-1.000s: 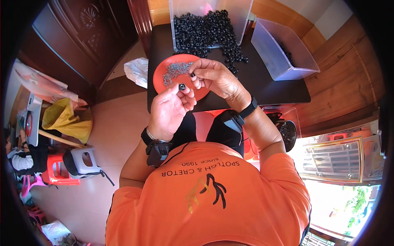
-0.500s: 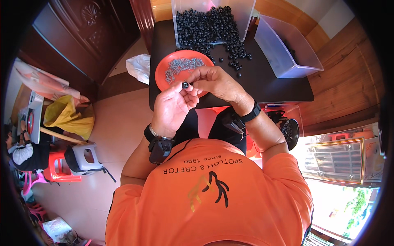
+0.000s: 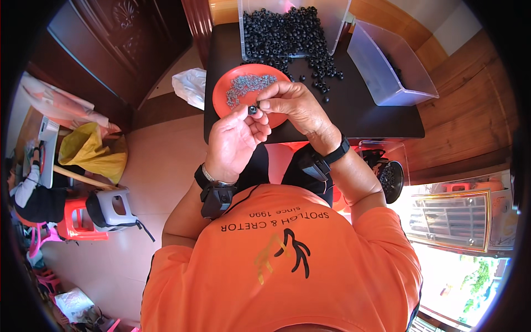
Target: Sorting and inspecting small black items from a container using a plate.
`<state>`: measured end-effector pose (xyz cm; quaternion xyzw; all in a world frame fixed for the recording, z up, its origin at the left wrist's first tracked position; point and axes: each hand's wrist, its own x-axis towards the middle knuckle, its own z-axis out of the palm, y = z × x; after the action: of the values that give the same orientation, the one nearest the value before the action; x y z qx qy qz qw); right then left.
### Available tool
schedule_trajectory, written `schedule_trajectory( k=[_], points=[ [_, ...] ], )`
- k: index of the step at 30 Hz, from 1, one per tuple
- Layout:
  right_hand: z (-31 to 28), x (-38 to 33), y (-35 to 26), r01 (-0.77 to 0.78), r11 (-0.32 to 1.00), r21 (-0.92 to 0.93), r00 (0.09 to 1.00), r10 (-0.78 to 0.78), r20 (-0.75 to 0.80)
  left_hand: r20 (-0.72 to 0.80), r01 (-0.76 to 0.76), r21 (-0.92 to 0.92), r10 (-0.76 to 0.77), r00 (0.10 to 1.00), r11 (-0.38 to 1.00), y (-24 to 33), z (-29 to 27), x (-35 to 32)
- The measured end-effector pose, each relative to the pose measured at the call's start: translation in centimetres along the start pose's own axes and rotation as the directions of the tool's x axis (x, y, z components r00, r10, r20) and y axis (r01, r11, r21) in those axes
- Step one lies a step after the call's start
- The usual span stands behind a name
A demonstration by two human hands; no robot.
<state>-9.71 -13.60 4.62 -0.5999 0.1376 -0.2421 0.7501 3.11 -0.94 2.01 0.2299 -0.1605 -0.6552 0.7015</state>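
My left hand is turned palm up, its thumb and fingertips pinching a small black bead-like part with a round hole facing up. Right beside that part, the thumb and forefinger of my right hand press together; what they hold, if anything, is too small to make out. Both hands hover at the near edge of an orange-red plate. Small grey metal pieces are heaped on the plate.
On the dark table, a clear bin spills many black parts. A second translucent bin stands to the right. Below the table's right side is a black pan. At far left, another person sits near stools.
My right thumb and forefinger have drawn together beside the black part, where the fingers were more arched before. The left hand keeps its pinch; the whole view has shifted slightly.
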Motion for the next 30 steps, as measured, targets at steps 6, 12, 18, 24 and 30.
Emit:
schedule_trajectory(
  k=[6,12,18,24,30],
  points=[
    [0.2,0.0,-0.4,0.132,0.99,-0.048,0.991,-0.13,0.038,0.002,0.015,0.028,-0.015,1.0,1.0,-0.2,-0.2,-0.1],
    [-0.1,0.1,0.0,0.237,0.97,-0.063,0.962,-0.225,0.158,0.034,0.04,-0.005,-0.04,0.999,0.999,-0.3,-0.2,-0.1],
    [-0.5,0.1,0.2,0.289,0.955,-0.069,0.94,-0.269,0.209,0.052,0.05,0.004,-0.05,0.997,0.999,-0.5,-0.2,-0.2],
    [-0.6,0.1,0.4,0.32,0.945,-0.065,0.927,-0.298,0.229,0.073,0.06,0.004,-0.06,0.995,0.998,-0.7,-0.1,-0.1],
    [-0.1,-0.7,-0.7,0.069,0.997,-0.045,0.983,-0.06,0.172,0.049,0.061,0.016,-0.062,0.997,0.998,-0.8,-0.1,-0.2]
  ],
)
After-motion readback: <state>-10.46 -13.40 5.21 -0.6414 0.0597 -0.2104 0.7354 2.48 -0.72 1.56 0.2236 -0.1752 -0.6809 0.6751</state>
